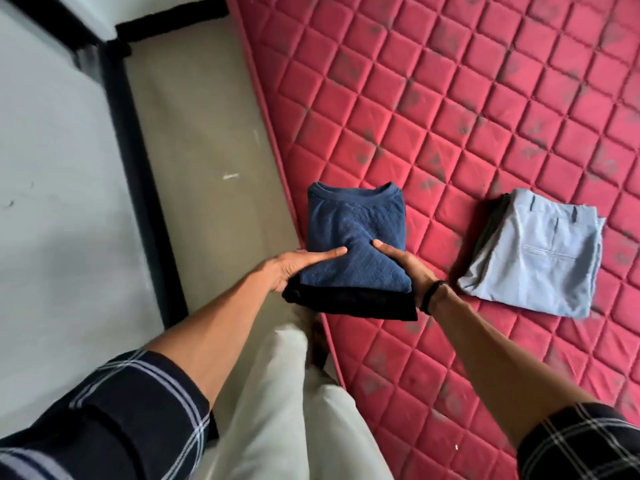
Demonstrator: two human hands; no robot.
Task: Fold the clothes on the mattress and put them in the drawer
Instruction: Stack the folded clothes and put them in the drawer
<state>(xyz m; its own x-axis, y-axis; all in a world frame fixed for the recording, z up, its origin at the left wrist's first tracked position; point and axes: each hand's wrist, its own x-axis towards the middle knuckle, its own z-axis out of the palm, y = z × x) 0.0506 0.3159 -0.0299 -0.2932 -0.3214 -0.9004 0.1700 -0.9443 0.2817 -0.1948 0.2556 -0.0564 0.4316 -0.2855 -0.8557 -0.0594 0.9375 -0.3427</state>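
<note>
1. Head view: we see two hands holding a small pile of folded clothes in the middle of the frame. The left hand grips the left side of the pile, thumb on top and fingers tucked under. The right hand grips the right side the same way.

2. The pile is a blue sweater lying on top of a black garment. It sits at the edge of the red mattress, and its near side hangs out past that edge, over the floor. We cannot tell if it is lifted yet.

3. The sweater could slide off the black garment. Only the thumbs press on it, near the bottom edge, so a tilt would make it slip.

4. The black garment could sag and fall open. It is soft, and the fingers hold only its sides.

5. If the pile drops, we think it lands on the floor, and the folding is spoiled.

6. The folded grey trousers lie alone at the right of the frame, well apart from the hands. They could be forgotten.

7. We see no drawer here. The walk to it is a guess, and a bump on the dark bar at the left could knock the pile.
</note>
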